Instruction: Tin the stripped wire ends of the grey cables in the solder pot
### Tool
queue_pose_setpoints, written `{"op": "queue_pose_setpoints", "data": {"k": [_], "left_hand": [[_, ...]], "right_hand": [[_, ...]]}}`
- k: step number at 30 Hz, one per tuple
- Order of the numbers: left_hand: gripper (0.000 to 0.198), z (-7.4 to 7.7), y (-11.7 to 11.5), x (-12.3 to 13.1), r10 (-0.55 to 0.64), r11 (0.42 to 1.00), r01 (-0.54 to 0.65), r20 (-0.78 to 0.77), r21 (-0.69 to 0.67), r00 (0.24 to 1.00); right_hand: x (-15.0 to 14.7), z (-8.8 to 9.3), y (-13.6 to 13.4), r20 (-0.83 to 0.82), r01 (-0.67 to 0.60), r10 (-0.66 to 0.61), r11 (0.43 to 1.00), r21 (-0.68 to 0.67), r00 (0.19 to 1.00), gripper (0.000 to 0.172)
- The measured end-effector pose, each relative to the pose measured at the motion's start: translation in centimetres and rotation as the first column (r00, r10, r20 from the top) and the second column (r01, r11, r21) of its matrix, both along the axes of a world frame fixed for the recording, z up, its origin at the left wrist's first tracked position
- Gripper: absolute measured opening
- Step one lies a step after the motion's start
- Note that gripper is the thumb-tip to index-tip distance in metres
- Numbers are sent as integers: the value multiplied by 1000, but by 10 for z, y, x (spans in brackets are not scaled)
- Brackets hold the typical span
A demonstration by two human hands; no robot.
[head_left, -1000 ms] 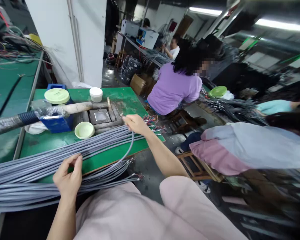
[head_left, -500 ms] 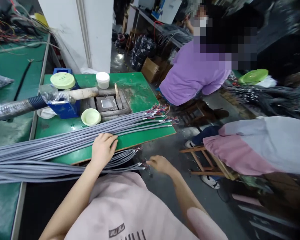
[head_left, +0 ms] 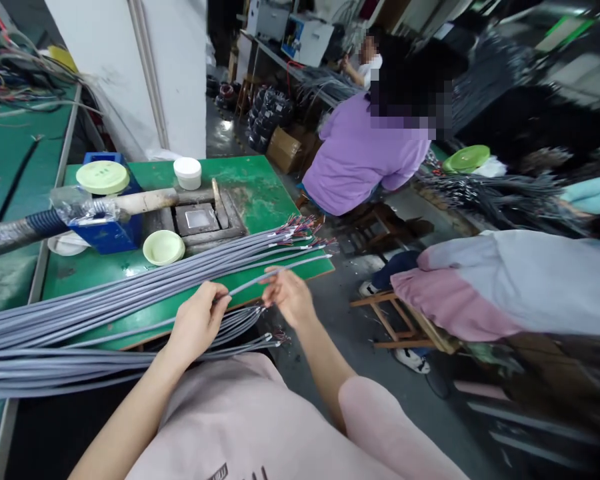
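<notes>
Head view: my left hand [head_left: 197,321] and right hand [head_left: 291,298] are both closed in a pinch on a single thin grey sheathed cable [head_left: 250,281]. The left grips it between thumb and fingertips, and the right grips it just beside, nearer the stripped end. The cable runs from my hands out over the front edge of the green-topped workbench [head_left: 263,190]. It is lifted slightly clear of the large bundle of matching grey cables [head_left: 130,293] lying across the bench, whose coloured wire ends fan out at the right. Behind the bundle stand a pale green plastic bowl [head_left: 163,247], a blue box [head_left: 109,235] and a white lidded jar [head_left: 187,173]. A person in a purple shirt [head_left: 355,157] sits beyond the bench.
</notes>
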State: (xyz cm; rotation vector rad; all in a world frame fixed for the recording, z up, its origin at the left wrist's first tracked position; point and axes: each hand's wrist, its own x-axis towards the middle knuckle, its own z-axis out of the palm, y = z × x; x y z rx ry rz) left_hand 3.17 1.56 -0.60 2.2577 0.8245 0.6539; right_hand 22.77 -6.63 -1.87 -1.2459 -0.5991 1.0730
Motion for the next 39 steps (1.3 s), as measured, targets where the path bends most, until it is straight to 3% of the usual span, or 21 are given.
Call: {"op": "queue_pose_setpoints", "data": {"k": [3,5,6,8,10,12,15,19,24,30,39], "left_hand": [[11,1,-9,-8,-125,985,122,-17,-126,992],[11,-2,-13,-10,-191,960,188,4,-206,982],[12,-4,-14,-11,-190,948,195,45,-253,981],[15,-4,-15,-10,-100,915,163,184,-370,978],[21,-2,-13,-9,70,846,120,330,-519,941],[27,1,-11,-9,220,757,113,414,-644,884],[27,3,-7,-10,372,645,145,473,-751,798],[28,0,-12,-11,437,580,176,486,-796,757],[28,-1,-19,-7,392,519,280,516,-808,762],[25,0,-12,-10,576,551,140,497,-822,649],[24,1,-11,-7,602,565,117,505,-817,618]], "right_hand": [[23,26,-3,211,341,-370,926,162,905,33],[27,39,-9,375,379,-433,901,211,820,33],[25,43,-12,475,320,-371,928,188,798,35],[11,46,-17,664,85,-92,995,43,742,34],[-8,42,-19,766,-163,199,979,-124,611,29],[-26,35,-19,813,-303,319,935,-186,487,26],[-45,25,-18,841,-411,359,893,-183,405,24],[-52,19,-17,836,-462,393,865,-196,382,25],[-53,16,-19,833,-386,343,906,-172,434,30],[-57,13,-21,807,-340,304,930,-136,507,26],[-61,15,-18,820,-360,325,919,-157,470,27]]}}
